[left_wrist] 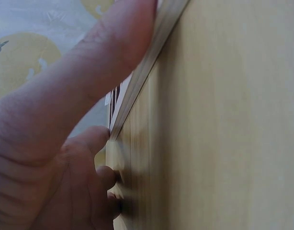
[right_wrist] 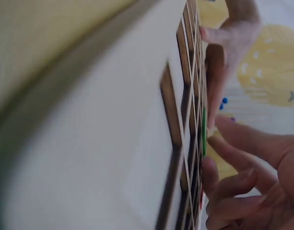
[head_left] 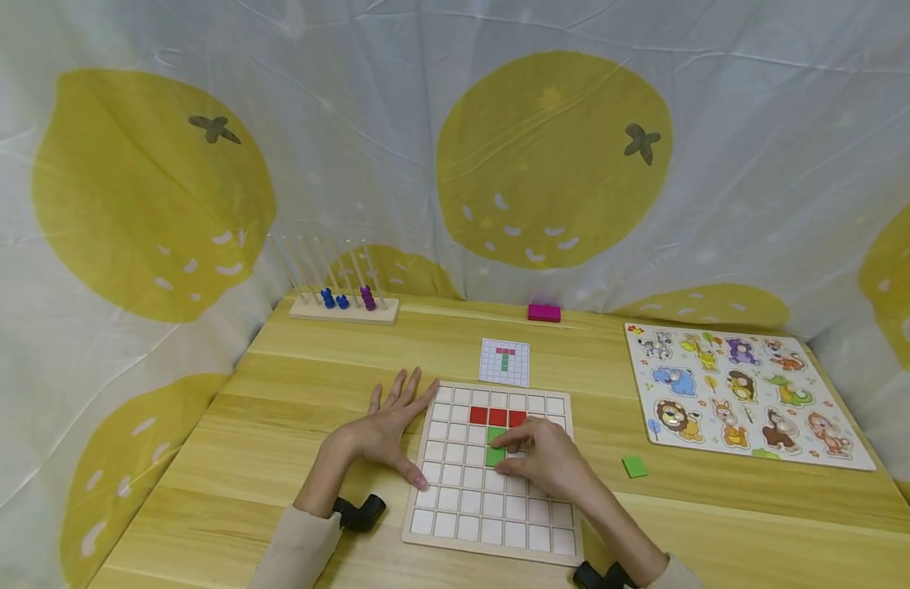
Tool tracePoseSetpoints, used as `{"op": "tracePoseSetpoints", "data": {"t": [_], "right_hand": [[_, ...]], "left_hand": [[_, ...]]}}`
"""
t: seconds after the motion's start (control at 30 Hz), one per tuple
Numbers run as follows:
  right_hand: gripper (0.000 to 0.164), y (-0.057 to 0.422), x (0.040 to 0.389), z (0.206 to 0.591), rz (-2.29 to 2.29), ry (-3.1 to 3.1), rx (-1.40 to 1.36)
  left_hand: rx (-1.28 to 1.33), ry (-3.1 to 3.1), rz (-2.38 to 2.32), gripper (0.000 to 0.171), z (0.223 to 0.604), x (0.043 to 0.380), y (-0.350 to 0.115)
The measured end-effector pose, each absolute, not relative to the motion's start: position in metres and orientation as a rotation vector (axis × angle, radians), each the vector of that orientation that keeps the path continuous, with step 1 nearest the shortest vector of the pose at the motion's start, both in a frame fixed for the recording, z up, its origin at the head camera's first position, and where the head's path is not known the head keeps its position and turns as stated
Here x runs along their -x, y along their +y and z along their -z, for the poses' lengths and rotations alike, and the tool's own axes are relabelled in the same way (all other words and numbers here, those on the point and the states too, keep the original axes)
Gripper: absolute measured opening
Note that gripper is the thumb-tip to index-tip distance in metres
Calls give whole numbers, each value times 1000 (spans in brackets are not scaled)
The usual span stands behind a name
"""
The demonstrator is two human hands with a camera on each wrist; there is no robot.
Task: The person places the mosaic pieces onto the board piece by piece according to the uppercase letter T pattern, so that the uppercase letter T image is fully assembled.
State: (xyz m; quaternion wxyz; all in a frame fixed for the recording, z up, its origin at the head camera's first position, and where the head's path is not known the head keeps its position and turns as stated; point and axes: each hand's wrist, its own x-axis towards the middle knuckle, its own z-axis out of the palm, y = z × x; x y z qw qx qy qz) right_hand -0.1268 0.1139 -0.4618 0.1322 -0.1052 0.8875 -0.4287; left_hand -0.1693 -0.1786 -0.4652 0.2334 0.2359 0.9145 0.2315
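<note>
A wooden grid board with white squares lies on the table. Three red tiles form a row in it, and two green tiles run down below the middle one. My right hand has its thumb and forefinger at opposite edges of the lower green tile; the right wrist view shows the fingertips close over the green. Along the board's left side my left hand is spread, thumb on the lower left edge and forefinger at the top corner. Another green tile lies right of the board.
Beyond the board lies a card printed with a red and green T. A peg stand with blue and purple beads is at the back left, a magenta block at the back. An animal puzzle board occupies the right.
</note>
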Motion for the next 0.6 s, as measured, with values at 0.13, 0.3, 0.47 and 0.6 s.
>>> {"op": "tracePoseSetpoints", "data": {"t": [0.13, 0.3, 0.47, 0.6], "right_hand": [[20, 129, 126, 456, 1214, 2592, 361], [29, 162, 119, 449, 1238, 2630, 392], [36, 198, 107, 446, 1262, 2709, 290], [40, 226, 99, 448, 1262, 2774, 238]], "left_hand": [[-646, 2508, -642, 146, 466, 170, -179], [-644, 2509, -644, 146, 466, 170, -179], [-644, 2507, -636, 146, 465, 169, -179], [-648, 2507, -638, 146, 465, 169, -179]]}}
